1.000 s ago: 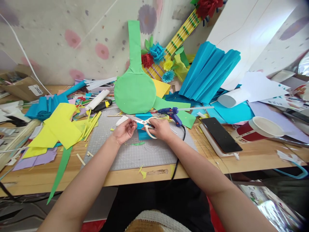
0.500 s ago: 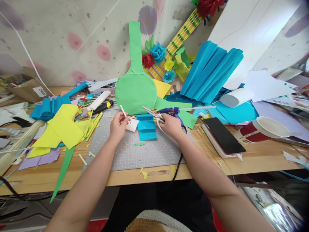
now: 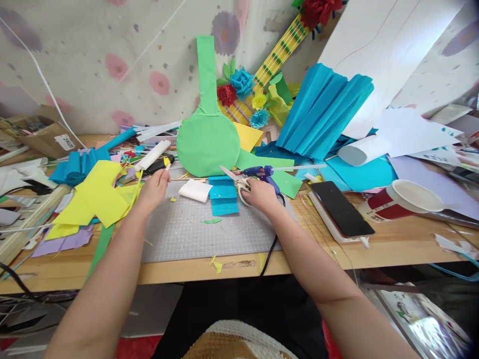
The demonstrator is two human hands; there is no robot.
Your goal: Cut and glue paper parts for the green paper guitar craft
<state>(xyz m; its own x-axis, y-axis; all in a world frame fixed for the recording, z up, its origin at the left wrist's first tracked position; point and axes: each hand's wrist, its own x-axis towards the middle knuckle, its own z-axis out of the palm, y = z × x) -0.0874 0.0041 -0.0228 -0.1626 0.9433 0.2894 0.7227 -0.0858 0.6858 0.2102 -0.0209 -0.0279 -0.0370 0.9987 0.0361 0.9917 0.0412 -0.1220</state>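
Note:
My left hand (image 3: 154, 188) is closed at the left side of the grey cutting mat (image 3: 179, 239), with the pale tip of a thin stick (image 3: 168, 168) showing past its fingers. The rest of the stick is hidden. In the middle, my right hand (image 3: 262, 193) is wrapped round the handles of a pair of scissors (image 3: 230, 173), whose blades point up and left. Between the hands lie a white paper piece (image 3: 194, 190) and blue crepe paper (image 3: 224, 205). Beyond them rests a green lute-shaped cutout (image 3: 207, 144). A blue glue gun (image 3: 262, 172) lies just behind my right hand.
Yellow paper (image 3: 97, 194) and a box cutter (image 3: 160, 164) lie left. On the right are a phone (image 3: 342, 208), a paper cup (image 3: 392, 204) and pleated blue paper (image 3: 325, 114). A decorated yellow paper guitar (image 3: 277, 57) leans behind. A black cord (image 3: 268, 259) hangs over the front edge.
My left hand has moved left with the stick, off the white paper piece, which now lies on the mat. My right hand keeps the scissors in nearly the same place.

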